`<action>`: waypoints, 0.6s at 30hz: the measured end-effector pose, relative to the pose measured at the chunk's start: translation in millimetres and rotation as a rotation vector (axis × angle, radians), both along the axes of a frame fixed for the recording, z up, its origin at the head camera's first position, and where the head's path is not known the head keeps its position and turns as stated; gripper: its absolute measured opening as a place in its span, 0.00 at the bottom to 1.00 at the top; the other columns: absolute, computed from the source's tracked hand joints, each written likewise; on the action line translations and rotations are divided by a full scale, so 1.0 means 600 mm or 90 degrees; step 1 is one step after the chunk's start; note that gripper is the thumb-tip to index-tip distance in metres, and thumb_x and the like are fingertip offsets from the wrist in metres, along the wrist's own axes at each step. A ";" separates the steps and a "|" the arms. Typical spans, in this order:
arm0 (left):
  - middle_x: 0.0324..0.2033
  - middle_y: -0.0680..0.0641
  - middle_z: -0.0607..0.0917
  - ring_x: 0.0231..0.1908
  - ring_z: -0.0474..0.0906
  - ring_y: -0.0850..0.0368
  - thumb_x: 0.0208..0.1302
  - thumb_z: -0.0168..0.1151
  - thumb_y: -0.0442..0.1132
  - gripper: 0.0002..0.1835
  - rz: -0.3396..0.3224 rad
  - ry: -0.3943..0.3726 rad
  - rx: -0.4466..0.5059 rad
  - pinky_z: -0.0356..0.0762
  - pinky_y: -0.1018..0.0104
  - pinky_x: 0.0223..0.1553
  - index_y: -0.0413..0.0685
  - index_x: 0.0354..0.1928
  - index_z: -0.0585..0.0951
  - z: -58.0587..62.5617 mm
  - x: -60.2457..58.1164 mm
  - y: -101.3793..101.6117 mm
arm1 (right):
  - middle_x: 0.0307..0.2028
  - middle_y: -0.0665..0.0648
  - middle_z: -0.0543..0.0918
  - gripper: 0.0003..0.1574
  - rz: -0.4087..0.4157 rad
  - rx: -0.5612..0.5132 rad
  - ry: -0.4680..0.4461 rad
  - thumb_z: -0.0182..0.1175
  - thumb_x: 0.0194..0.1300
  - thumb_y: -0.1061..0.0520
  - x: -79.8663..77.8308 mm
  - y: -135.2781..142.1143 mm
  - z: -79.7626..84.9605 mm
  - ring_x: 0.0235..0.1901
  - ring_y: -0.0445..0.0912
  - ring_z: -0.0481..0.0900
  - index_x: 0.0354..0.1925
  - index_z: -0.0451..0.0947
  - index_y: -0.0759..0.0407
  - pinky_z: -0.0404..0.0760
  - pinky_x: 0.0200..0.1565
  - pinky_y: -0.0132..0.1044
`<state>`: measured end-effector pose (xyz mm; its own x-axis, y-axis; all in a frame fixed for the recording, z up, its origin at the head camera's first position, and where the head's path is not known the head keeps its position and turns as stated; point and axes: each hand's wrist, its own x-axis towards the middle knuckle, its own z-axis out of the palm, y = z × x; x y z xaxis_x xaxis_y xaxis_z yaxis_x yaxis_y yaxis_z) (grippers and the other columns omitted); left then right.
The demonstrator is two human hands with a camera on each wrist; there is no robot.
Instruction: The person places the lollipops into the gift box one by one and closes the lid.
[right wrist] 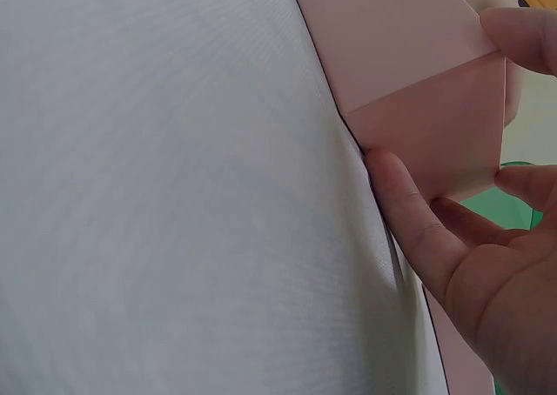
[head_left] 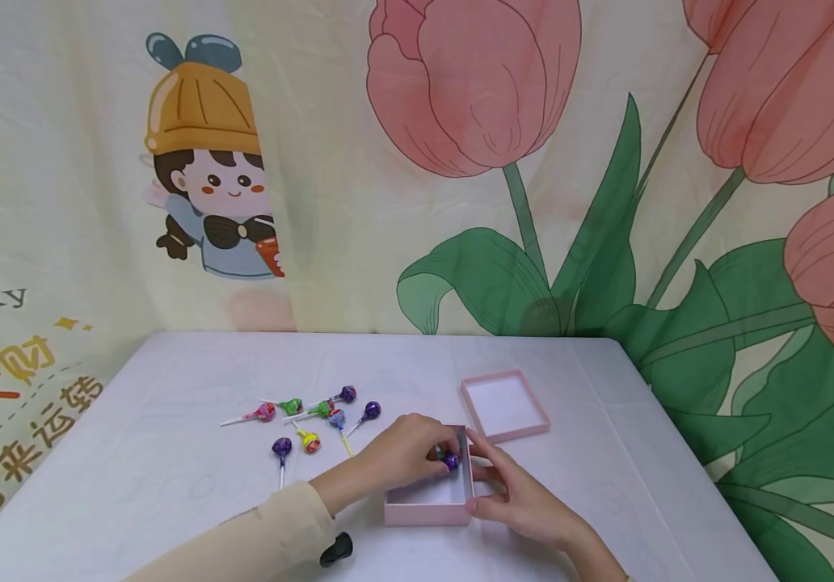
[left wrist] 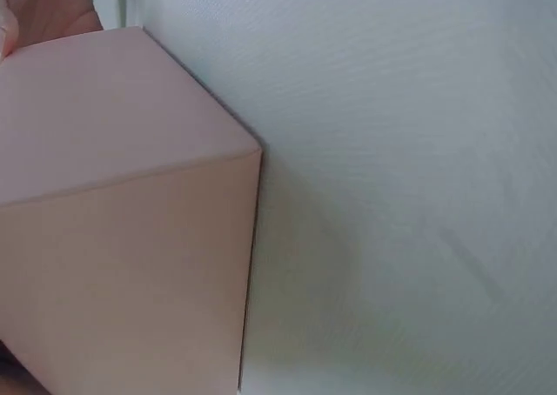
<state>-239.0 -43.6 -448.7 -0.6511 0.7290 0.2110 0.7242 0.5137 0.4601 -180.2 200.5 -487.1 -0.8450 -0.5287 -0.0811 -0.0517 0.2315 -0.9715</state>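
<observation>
A pink box [head_left: 427, 515] without its lid stands near the front of the table, its white inside facing up. My left hand [head_left: 406, 449] reaches over its left wall and pinches a purple-wrapped lollipop [head_left: 450, 461] inside, near the right wall; the lollipop's stick is hidden. With thumb at the front corner and fingers along the right wall, my right hand [head_left: 526, 501] grips the box. In the right wrist view its fingers [right wrist: 418, 221] press the pink side close to the tabletop. The left wrist view shows mostly the box's outer walls [left wrist: 130, 264].
Left of the box several lollipops lie loosely grouped, among them a yellow one [head_left: 309, 440], a pink one [head_left: 265, 412] and a purple one [head_left: 282, 447]. Behind the box to the right lies the pink-rimmed lid [head_left: 506, 404]. A small black object [head_left: 337, 550] shows beside the left sleeve.
</observation>
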 end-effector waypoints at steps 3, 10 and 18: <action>0.37 0.55 0.90 0.31 0.78 0.67 0.62 0.79 0.34 0.08 -0.002 0.015 0.001 0.77 0.74 0.37 0.50 0.41 0.89 -0.005 0.000 0.002 | 0.82 0.63 0.56 0.55 0.000 -0.002 0.001 0.68 0.74 0.55 -0.001 0.000 -0.001 0.75 0.61 0.67 0.86 0.48 0.37 0.80 0.61 0.31; 0.40 0.56 0.88 0.35 0.78 0.66 0.62 0.79 0.38 0.09 0.021 0.034 -0.022 0.77 0.71 0.41 0.54 0.43 0.90 -0.019 0.001 0.005 | 0.82 0.63 0.56 0.56 -0.004 0.005 -0.005 0.68 0.74 0.53 -0.001 0.000 -0.002 0.75 0.61 0.67 0.86 0.48 0.36 0.80 0.63 0.34; 0.46 0.56 0.89 0.48 0.85 0.63 0.62 0.79 0.39 0.11 0.041 0.052 -0.059 0.82 0.57 0.56 0.56 0.45 0.90 -0.023 0.005 0.010 | 0.82 0.63 0.56 0.56 -0.015 0.016 -0.010 0.70 0.73 0.52 0.001 0.000 -0.002 0.75 0.61 0.68 0.85 0.48 0.35 0.80 0.64 0.37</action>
<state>-235.9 -37.7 -462.4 -0.6812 0.7046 0.1987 0.7210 0.5985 0.3492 -179.8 200.7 -488.4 -0.8558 -0.5059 -0.1081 -0.0303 0.2575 -0.9658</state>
